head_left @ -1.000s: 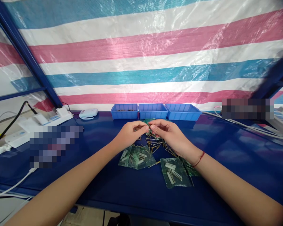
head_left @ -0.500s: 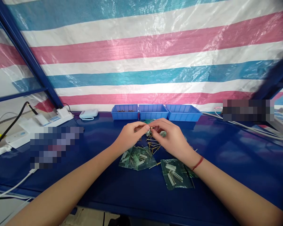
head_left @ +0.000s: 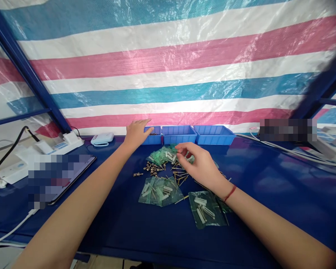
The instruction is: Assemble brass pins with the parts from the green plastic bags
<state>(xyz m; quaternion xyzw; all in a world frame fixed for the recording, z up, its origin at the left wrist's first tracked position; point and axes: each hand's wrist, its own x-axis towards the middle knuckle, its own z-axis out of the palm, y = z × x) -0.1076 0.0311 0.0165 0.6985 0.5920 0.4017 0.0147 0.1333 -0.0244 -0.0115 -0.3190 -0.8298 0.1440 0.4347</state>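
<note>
My left hand [head_left: 136,133] is stretched over the left blue bin [head_left: 153,139], fingers extended and thumb apart. Small brownish metal parts show inside that bin, partly hidden by the hand. My right hand [head_left: 198,162] hovers over the middle of the pile, fingers loosely curled, with a gap between thumb and index finger and nothing visible in it. Beneath and beside it lie loose thin metal pins [head_left: 180,172]. To their left is a cluster of small dark-headed metal parts [head_left: 154,169]. Clear greenish bags [head_left: 164,153] with white and metal pieces lie behind.
Nearer me are a clear bag [head_left: 160,191] and another bag [head_left: 207,209] of white and metal pieces. A middle bin [head_left: 179,135] and right bin [head_left: 215,135] stand at the back. Leftward are a phone [head_left: 72,179], a white device [head_left: 102,139] and a power strip [head_left: 30,162].
My hands, together over the pile at a tiny metal part, have separated. The left has moved left and back to the left bin and spread its fingers; the right stays near its place.
</note>
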